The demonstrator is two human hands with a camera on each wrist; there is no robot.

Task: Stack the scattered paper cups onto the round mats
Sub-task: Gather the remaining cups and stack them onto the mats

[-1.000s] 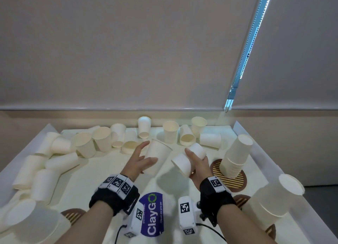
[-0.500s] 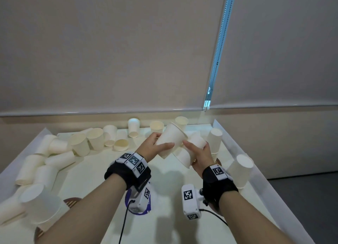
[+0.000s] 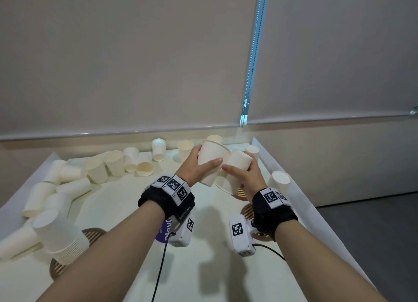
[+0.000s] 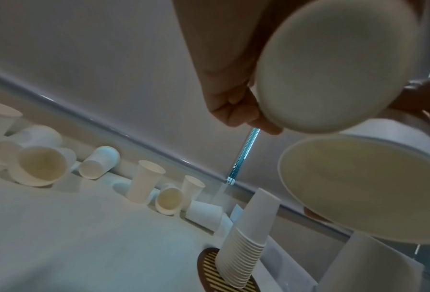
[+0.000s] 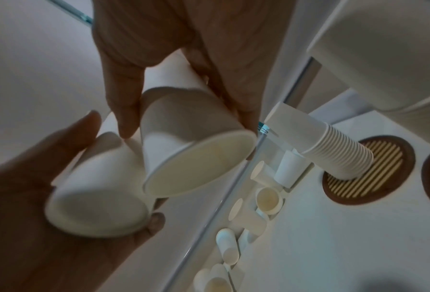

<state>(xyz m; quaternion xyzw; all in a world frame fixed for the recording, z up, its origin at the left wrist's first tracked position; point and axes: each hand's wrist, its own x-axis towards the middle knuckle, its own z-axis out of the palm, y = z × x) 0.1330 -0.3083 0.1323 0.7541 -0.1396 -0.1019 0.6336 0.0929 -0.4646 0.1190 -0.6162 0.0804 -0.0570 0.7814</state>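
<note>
My left hand [image 3: 192,166] grips a white paper cup [image 3: 211,163] around its wall, mouth tilted up and away; its flat bottom [image 4: 333,65] faces the left wrist camera. My right hand [image 3: 246,177] grips a second paper cup [image 3: 237,166], bottom up, open mouth [image 5: 199,166] facing down toward me. The two cups are side by side in the air and touch. Below them a tall cup stack [image 4: 246,247] stands on a round slatted mat [image 4: 206,264]. In the right wrist view that stack [image 5: 333,142] and mat [image 5: 389,168] lie right of my cups.
Several loose cups [image 3: 113,166] lie and stand along the far and left sides of the white table [image 3: 203,267]. Another stack [image 3: 58,236] leans at near left on a mat [image 3: 56,267]. More stacks [image 3: 280,181] stand by the raised right wall [image 3: 316,222].
Both hands have lifted their cups off the table and carried them up and to the right. The cups now touch, and the left cup has tipped mouth-up.
</note>
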